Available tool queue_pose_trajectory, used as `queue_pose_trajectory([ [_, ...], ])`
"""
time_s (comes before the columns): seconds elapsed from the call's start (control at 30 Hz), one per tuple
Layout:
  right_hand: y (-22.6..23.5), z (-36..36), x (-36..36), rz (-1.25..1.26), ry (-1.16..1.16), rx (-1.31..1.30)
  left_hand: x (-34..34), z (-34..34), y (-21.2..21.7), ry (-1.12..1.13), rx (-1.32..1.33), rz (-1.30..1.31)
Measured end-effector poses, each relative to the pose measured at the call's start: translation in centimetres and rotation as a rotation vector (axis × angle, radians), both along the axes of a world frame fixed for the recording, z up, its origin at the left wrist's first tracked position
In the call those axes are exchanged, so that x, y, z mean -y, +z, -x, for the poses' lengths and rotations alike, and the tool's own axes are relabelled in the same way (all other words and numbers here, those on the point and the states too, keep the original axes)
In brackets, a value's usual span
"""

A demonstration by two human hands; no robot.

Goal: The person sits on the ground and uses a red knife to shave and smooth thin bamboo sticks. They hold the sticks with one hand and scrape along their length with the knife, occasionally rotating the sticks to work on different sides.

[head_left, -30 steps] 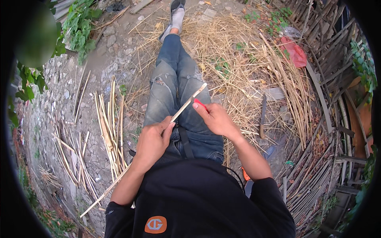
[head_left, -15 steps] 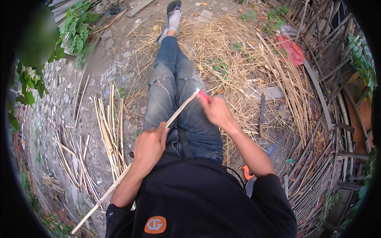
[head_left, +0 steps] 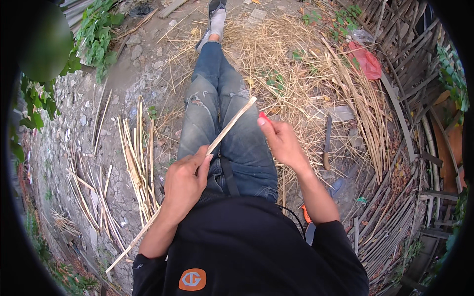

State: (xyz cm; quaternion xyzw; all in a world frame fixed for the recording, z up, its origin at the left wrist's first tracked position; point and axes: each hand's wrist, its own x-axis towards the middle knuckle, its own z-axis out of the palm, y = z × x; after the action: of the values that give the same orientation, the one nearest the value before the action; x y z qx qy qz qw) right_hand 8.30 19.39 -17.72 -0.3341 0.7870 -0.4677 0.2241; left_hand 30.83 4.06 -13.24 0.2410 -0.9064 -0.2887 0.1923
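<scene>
A: Left hand [head_left: 185,177]?
B: Fingers are gripping a pale stick [head_left: 232,124], which is slanting over the jeans [head_left: 202,123], upper end pointing to 1 o'clock, lower end showing toward 7.
A: Right hand [head_left: 285,143]?
B: Fingers are gripping a small red object [head_left: 263,116], mostly hidden; it is sitting near the stick's tip, apart, at 5 o'clock from it.
A: Surroundings?
B: Knife [head_left: 327,144] is lying at 3 o'clock from the right hand, straw [head_left: 276,54] is spreading at 12. Loose sticks [head_left: 132,167] are lying between 9 and 10 from the left.
</scene>
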Motion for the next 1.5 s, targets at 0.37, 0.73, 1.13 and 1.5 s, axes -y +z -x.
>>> queue_pose_trajectory([
  [0.37,0.6,-3.6,2.2,-0.018,0.163,-0.136,0.2,0.2,0.0,-0.021,0.084,-0.094],
  [0.73,-3.0,-0.6,3.6,-0.059,-0.081,-0.680,1.1,-0.4,-0.4,-0.026,0.135,-0.164],
  [1.13,-3.5,5.9,2.4,-0.063,-0.377,-0.558,2.8,-2.0,-0.6,-0.134,0.153,-0.396],
  [1.5,1.8,-2.3,2.5,-0.192,0.169,-0.123,2.5,-1.5,-1.4,-0.080,0.068,-0.352],
])
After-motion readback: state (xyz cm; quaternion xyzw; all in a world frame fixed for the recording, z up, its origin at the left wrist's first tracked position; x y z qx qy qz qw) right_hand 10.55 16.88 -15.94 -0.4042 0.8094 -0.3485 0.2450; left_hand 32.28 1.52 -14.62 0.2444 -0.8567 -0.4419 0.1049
